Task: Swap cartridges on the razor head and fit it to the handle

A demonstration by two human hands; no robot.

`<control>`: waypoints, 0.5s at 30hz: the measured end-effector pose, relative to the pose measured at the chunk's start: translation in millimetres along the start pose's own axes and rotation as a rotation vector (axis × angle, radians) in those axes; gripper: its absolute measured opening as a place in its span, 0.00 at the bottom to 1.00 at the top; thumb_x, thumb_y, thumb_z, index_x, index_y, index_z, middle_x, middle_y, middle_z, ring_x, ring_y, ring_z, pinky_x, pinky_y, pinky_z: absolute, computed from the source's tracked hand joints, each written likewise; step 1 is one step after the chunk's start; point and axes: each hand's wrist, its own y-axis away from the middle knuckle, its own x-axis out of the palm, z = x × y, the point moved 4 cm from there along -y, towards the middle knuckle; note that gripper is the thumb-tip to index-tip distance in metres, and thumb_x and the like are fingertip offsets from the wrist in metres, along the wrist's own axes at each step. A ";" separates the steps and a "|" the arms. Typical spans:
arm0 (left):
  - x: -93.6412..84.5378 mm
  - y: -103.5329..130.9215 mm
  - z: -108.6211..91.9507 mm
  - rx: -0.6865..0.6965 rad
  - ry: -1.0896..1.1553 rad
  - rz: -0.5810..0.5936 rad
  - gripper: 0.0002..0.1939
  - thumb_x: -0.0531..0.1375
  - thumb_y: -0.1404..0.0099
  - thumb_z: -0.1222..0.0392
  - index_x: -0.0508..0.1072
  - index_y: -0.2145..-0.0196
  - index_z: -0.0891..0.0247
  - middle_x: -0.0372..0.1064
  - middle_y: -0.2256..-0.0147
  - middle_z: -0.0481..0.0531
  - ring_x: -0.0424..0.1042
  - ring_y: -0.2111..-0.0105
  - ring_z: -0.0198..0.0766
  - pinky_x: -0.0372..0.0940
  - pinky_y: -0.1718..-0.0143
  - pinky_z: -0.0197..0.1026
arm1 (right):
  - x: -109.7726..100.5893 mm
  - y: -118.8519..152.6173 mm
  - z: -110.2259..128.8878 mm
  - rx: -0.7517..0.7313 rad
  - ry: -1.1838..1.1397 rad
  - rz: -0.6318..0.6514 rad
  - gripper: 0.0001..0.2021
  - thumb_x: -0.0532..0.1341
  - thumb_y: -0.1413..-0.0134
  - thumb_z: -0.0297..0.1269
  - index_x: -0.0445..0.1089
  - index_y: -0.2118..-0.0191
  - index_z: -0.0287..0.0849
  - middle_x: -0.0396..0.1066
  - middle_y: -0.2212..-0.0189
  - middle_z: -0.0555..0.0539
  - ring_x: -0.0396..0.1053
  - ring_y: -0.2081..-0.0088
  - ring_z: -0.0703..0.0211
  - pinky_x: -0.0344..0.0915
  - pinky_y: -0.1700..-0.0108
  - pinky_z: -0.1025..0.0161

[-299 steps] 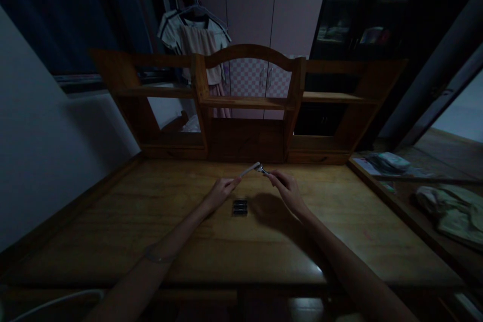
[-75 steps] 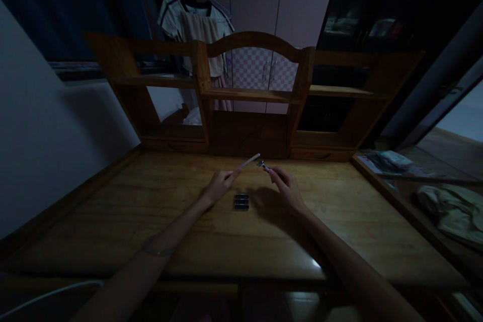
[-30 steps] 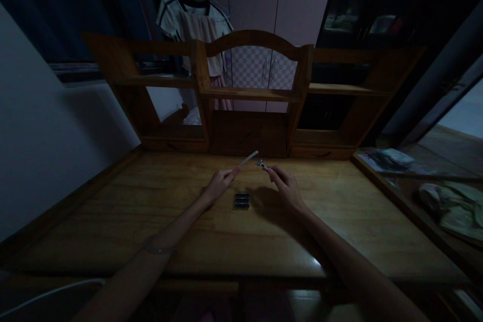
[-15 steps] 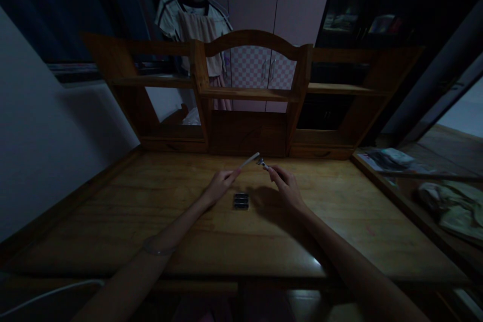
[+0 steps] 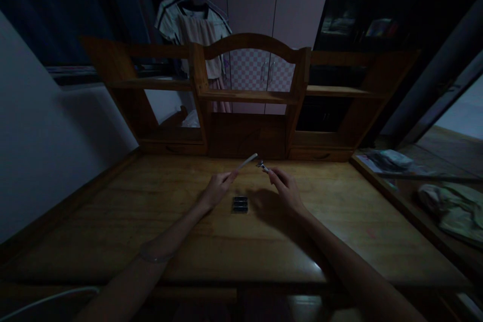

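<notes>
My left hand (image 5: 219,187) is closed around a slim white stick (image 5: 248,161), which slants up and to the right; its exact kind is too dim to make out. In my right hand (image 5: 286,186) is a razor (image 5: 265,168), gripped by the handle with its shiny metal head (image 5: 260,164) pointing up-left. The stick's tip and the razor head are close together, with a small gap between them. On the desk between my forearms lies a small clear case (image 5: 240,205) with several dark bars in it, like razor cartridges.
The wooden desk (image 5: 181,246) carries a shelf unit (image 5: 249,95) along its back edge. To the right, a lower surface holds a plastic-wrapped item (image 5: 394,158) and crumpled light cloth (image 5: 453,209). A white cable (image 5: 64,294) runs at the lower left. Clothes (image 5: 199,30) hang behind the shelves.
The white stick has shifted slightly left and the gap to the razor head is a little wider. The view has tilted slightly; both grips are the same.
</notes>
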 end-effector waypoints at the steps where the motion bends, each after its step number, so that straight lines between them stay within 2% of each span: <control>1: 1.9 0.6 -1.4 0.010 -0.002 0.025 0.26 0.47 0.35 0.40 0.57 0.80 0.65 0.48 0.81 0.44 0.50 0.78 0.31 0.43 0.76 0.36 | 0.3 0.0 -0.2 0.002 -0.003 0.003 0.16 0.53 0.37 0.46 0.72 0.59 0.41 0.63 0.73 0.50 0.60 0.70 0.60 0.55 0.69 0.65; 4: 5.0 1.2 -3.4 0.028 -0.014 0.063 0.26 0.48 0.35 0.41 0.57 0.80 0.65 0.48 0.80 0.45 0.50 0.77 0.31 0.44 0.76 0.36 | 0.7 0.2 0.0 -0.008 -0.009 0.006 0.16 0.53 0.38 0.46 0.72 0.60 0.41 0.63 0.73 0.50 0.60 0.70 0.60 0.55 0.69 0.65; 15: 4.0 0.6 -1.1 0.026 -0.017 0.065 0.25 0.48 0.34 0.42 0.58 0.79 0.65 0.48 0.79 0.45 0.50 0.76 0.31 0.44 0.75 0.36 | -1.2 -1.3 -3.0 -0.006 -0.028 -0.015 0.16 0.52 0.37 0.47 0.72 0.59 0.42 0.63 0.73 0.50 0.61 0.69 0.59 0.56 0.68 0.65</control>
